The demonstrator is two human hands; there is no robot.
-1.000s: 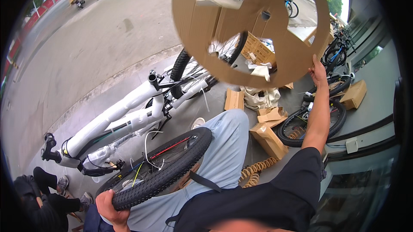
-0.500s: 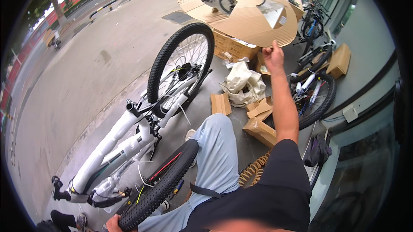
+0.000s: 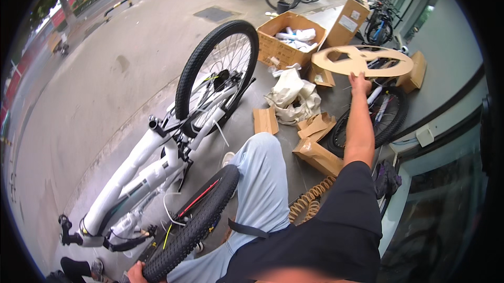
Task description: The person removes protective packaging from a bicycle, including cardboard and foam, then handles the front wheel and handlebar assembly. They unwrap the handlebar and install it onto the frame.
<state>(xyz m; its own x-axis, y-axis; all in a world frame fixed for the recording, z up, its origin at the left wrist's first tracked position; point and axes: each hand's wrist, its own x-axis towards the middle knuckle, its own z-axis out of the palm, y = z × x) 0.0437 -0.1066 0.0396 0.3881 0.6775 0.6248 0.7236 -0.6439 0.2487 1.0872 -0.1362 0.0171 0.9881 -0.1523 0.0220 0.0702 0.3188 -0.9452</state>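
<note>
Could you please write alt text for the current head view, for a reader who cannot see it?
A person's right hand grips a round cardboard sheet with holes, while the left hand, partly out of view, touches a bicycle wheel. To the left is a white bicycle frame; beyond stands an open cardboard box.

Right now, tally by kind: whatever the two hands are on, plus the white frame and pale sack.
Wheel, with the left hand on its tyre: 1
Cardboard disc, in the right hand: 1
White bike frame: 1
Pale sack: 1
Total: 4
</note>
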